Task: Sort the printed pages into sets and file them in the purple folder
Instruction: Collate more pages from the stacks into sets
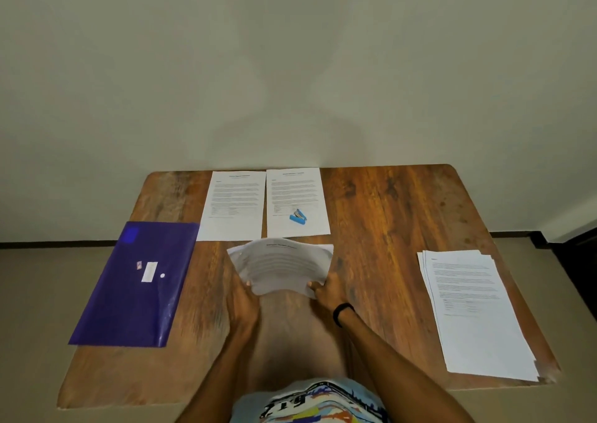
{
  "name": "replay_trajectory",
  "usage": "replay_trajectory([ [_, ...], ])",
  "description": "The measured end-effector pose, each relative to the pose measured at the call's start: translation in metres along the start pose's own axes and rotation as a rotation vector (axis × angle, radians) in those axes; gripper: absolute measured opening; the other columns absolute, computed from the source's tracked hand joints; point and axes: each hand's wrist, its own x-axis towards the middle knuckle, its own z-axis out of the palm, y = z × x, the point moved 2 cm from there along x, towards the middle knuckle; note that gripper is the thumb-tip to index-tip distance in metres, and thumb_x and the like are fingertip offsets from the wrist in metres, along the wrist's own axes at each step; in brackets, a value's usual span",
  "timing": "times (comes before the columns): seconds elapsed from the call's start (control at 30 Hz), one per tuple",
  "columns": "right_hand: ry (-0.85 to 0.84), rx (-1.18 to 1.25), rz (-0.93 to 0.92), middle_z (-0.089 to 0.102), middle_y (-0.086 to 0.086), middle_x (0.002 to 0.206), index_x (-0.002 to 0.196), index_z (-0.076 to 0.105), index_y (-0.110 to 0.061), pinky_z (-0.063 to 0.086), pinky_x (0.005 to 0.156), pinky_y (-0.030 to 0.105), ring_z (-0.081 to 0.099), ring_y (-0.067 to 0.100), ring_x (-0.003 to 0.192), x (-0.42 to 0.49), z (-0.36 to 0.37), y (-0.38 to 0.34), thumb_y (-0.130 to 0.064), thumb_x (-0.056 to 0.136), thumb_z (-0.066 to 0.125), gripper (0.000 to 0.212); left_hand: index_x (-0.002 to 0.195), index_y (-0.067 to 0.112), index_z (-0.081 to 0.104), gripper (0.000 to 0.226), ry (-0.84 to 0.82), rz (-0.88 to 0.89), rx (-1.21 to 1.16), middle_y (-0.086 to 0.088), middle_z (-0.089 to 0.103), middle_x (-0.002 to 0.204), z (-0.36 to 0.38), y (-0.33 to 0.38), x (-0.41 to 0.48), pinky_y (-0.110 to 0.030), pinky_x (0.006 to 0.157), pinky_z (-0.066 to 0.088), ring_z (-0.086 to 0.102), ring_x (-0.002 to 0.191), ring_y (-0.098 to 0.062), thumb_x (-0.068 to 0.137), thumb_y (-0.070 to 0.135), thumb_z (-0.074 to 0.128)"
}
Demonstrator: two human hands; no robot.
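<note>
Mid-sort, by the look of it. Gripping a bowed sheaf of pages (281, 266) with left hand (244, 300) and right hand (328, 288), one at each near corner, hands apart, low over the table (387, 215). To the left: purple folder (135, 280), flat, apparently nothing filed. To the right: loose stack (475, 309), probably unsorted. At far edge: left page (232, 204) beside right page (295, 196), blue stapler (298, 218) resting on the latter. Left to do: finish sets, file.

plain room, likely home: wooden table (387, 203), bare wall (290, 51), stapler (298, 218).
</note>
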Motion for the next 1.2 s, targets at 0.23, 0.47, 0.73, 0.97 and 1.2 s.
replay_trajectory([
  [0.23, 0.004, -0.001, 0.002, 0.070, 0.003, 0.101, 0.111, 0.069, -0.006, 0.052, 0.071, 0.017, 0.066, 0.018, 0.098, -0.006, -0.002, 0.005, -0.006, 0.092, 0.064, 0.019, 0.128, 0.020, 0.057, 0.028, -0.039, 0.112, 0.093, -0.001, 0.063, 0.122, -0.007, -0.010, 0.007, -0.038, 0.095, 0.050, 0.060, 0.110, -0.015, 0.107, 0.024, 0.039],
  [0.47, -0.031, 0.098, -0.033, 0.070, -0.009, 0.098, 0.112, 0.070, -0.012, 0.055, 0.073, 0.016, 0.065, 0.003, 0.091, -0.011, -0.015, -0.001, -0.010, 0.093, 0.066, 0.020, 0.120, 0.056, 0.046, 0.030, 0.682, 0.055, 0.179, 0.041, 0.059, 0.101, 0.010, -0.050, 0.013, 0.001, 0.084, 0.042, 0.055, 0.094, 0.019, 0.099, 0.058, 0.024],
  [0.73, -0.291, 0.626, -0.007, 0.071, 0.011, 0.121, 0.125, 0.063, -0.009, 0.054, 0.094, 0.055, 0.069, 0.034, 0.109, -0.018, -0.052, -0.055, -0.001, 0.098, 0.056, 0.029, 0.102, 0.006, 0.064, 0.010, 1.047, 0.339, 0.207, 0.007, 0.076, 0.084, 0.043, 0.007, -0.020, -0.019, 0.070, 0.055, 0.070, 0.091, -0.028, 0.101, 0.008, 0.054],
  [0.97, -0.660, 0.780, 0.078, 0.056, 0.024, 0.140, 0.142, 0.050, 0.001, 0.036, 0.111, 0.064, 0.054, 0.048, 0.127, -0.026, -0.062, -0.081, 0.004, 0.091, 0.061, 0.051, 0.147, 0.013, 0.045, 0.062, 0.581, 0.494, -0.696, -0.021, 0.047, 0.148, 0.021, 0.077, -0.025, -0.063, 0.114, 0.028, 0.042, 0.137, -0.044, 0.102, 0.056, 0.042],
  [1.2, -0.814, 0.842, 0.102, 0.046, 0.026, 0.148, 0.148, 0.041, -0.005, 0.027, 0.114, 0.069, 0.043, 0.052, 0.134, -0.040, -0.060, -0.096, -0.002, 0.096, 0.056, 0.054, 0.096, 0.019, 0.057, 0.014, 0.631, 0.639, -0.720, -0.017, 0.045, 0.145, 0.025, 0.112, -0.021, -0.057, 0.100, 0.043, 0.048, 0.129, -0.042, 0.101, 0.031, 0.050],
])
